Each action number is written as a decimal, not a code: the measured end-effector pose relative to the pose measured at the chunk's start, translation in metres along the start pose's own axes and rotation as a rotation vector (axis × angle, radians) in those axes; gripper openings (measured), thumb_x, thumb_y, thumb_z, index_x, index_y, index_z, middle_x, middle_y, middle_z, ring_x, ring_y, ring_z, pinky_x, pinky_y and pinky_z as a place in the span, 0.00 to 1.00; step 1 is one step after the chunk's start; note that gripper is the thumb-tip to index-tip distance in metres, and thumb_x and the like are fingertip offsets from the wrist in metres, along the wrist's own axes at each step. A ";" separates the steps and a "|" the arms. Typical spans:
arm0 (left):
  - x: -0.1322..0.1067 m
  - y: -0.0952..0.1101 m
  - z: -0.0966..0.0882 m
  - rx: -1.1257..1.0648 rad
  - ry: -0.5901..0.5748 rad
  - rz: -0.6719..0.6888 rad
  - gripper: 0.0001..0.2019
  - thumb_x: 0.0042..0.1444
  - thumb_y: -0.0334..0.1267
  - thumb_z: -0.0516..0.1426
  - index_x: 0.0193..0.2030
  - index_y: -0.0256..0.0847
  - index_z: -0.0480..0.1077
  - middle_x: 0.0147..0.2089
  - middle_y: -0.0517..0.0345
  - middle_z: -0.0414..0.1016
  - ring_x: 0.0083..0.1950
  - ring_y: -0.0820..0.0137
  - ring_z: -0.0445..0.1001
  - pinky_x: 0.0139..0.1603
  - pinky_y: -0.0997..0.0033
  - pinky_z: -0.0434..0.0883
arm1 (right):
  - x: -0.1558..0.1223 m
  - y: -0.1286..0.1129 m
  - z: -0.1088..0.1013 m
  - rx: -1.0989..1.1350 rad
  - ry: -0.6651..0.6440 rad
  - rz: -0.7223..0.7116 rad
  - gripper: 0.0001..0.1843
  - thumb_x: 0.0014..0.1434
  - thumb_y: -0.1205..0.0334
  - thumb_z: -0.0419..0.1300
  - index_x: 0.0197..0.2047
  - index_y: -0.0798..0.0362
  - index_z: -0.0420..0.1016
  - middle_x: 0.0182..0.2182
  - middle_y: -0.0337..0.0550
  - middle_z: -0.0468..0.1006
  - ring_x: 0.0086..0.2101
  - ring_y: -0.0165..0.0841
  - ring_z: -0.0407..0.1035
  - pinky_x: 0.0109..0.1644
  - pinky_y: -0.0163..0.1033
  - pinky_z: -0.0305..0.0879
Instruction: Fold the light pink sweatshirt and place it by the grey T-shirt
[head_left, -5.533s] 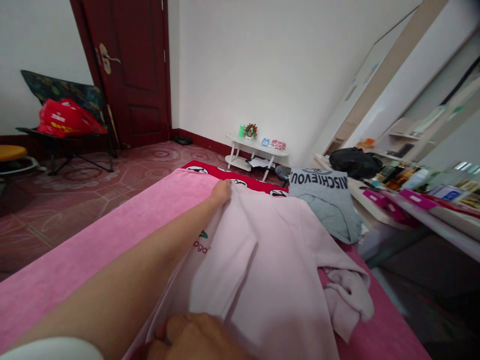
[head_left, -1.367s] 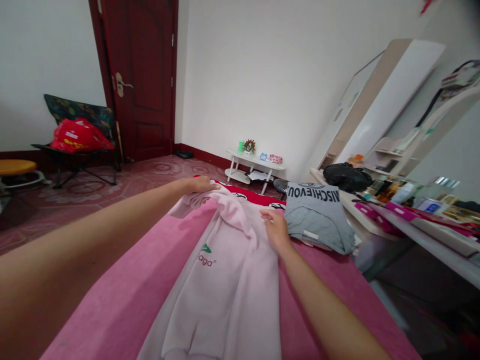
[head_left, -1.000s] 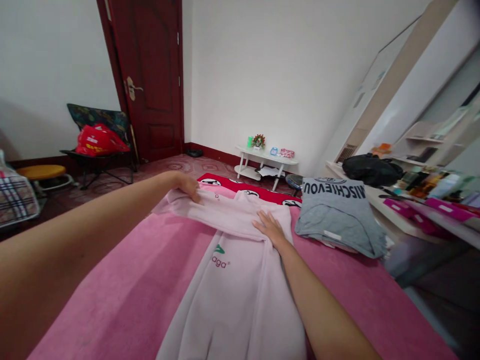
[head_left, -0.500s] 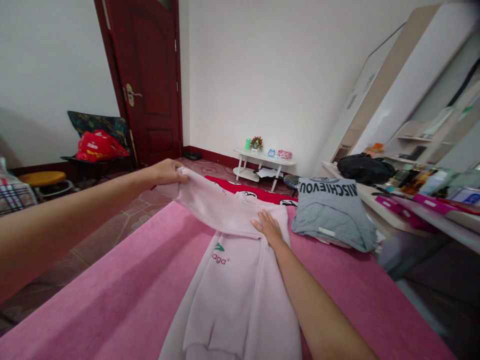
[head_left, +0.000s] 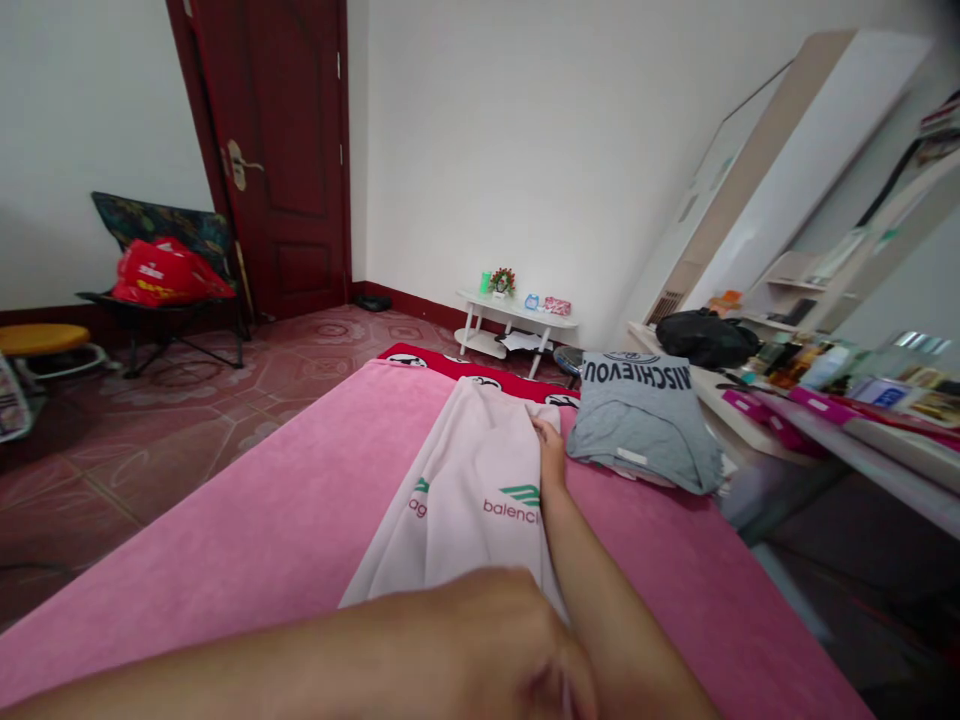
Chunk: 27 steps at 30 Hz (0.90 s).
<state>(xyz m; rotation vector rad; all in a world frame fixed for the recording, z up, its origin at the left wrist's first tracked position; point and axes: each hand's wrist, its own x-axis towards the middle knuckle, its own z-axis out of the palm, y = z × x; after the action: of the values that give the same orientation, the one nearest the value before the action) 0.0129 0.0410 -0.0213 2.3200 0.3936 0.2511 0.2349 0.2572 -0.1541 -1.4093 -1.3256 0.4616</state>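
A pale pink sweatshirt (head_left: 472, 460) with green marks and dark red lettering lies lengthwise on the pink bed cover (head_left: 300, 480). My right hand (head_left: 551, 445) rests at its far right edge, fingers bent over the cloth and partly hidden. Close to the camera, my left hand (head_left: 517, 640) crosses in front of the sweatshirt towards my right forearm. Its fingers are curled closed around a small bit of pale cloth, and the hand hides the near end of the sweatshirt.
A folded grey T-shirt (head_left: 641, 420) lies to the right on the bed. Beyond it stands a dresser crowded with bottles and a black bag (head_left: 705, 338). A red patterned cloth (head_left: 450, 367) lines the far bed edge, with a white table (head_left: 517, 308) behind it.
My left hand has come from the far left, where it held up a flap of the sweatshirt, to the near right. The flap now lies rightward, showing more lettering. The view has shifted slightly.
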 end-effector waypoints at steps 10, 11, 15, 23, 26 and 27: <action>0.032 -0.103 0.032 0.505 0.392 -0.282 0.30 0.62 0.49 0.48 0.68 0.37 0.53 0.71 0.39 0.45 0.72 0.54 0.42 0.69 0.48 0.42 | -0.001 0.002 0.001 0.119 -0.008 0.086 0.37 0.45 0.51 0.62 0.58 0.55 0.65 0.36 0.46 0.79 0.36 0.39 0.74 0.43 0.42 0.69; 0.030 -0.103 0.033 0.498 0.411 -0.275 0.29 0.62 0.48 0.49 0.67 0.38 0.55 0.71 0.40 0.47 0.71 0.54 0.44 0.69 0.49 0.44 | -0.001 0.003 0.002 0.130 -0.022 0.079 0.40 0.43 0.52 0.62 0.59 0.57 0.63 0.35 0.46 0.79 0.34 0.39 0.74 0.41 0.42 0.70; 0.025 -0.089 0.025 0.401 0.503 -0.283 0.28 0.55 0.53 0.56 0.60 0.43 0.65 0.59 0.45 0.65 0.58 0.55 0.65 0.60 0.56 0.62 | -0.002 0.005 0.001 0.153 -0.034 0.050 0.40 0.43 0.54 0.60 0.59 0.59 0.64 0.34 0.45 0.79 0.33 0.38 0.74 0.39 0.41 0.70; 0.032 -0.087 0.025 0.343 0.397 -0.412 0.17 0.49 0.49 0.60 0.43 0.44 0.72 0.43 0.48 0.73 0.42 0.57 0.73 0.42 0.60 0.69 | -0.005 -0.001 -0.003 0.095 -0.030 0.005 0.25 0.49 0.56 0.56 0.49 0.53 0.77 0.48 0.46 0.78 0.50 0.41 0.70 0.54 0.46 0.65; 0.034 -0.091 0.025 0.251 0.423 -0.387 0.06 0.52 0.42 0.58 0.34 0.45 0.71 0.38 0.53 0.74 0.39 0.61 0.73 0.39 0.63 0.67 | -0.001 -0.007 -0.004 0.050 -0.056 0.007 0.24 0.52 0.52 0.57 0.49 0.52 0.77 0.50 0.47 0.77 0.52 0.40 0.69 0.56 0.45 0.64; 0.034 -0.090 0.024 0.208 0.444 -0.358 0.04 0.51 0.41 0.58 0.32 0.45 0.70 0.37 0.54 0.74 0.38 0.62 0.73 0.38 0.64 0.67 | 0.002 -0.009 -0.005 0.030 -0.062 0.014 0.24 0.52 0.51 0.57 0.49 0.52 0.77 0.49 0.47 0.77 0.51 0.40 0.70 0.55 0.45 0.65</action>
<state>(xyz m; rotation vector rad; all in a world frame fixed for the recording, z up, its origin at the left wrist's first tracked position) 0.0330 0.0972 -0.0999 2.3297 1.0877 0.5710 0.2354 0.2553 -0.1439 -1.3903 -1.3539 0.5368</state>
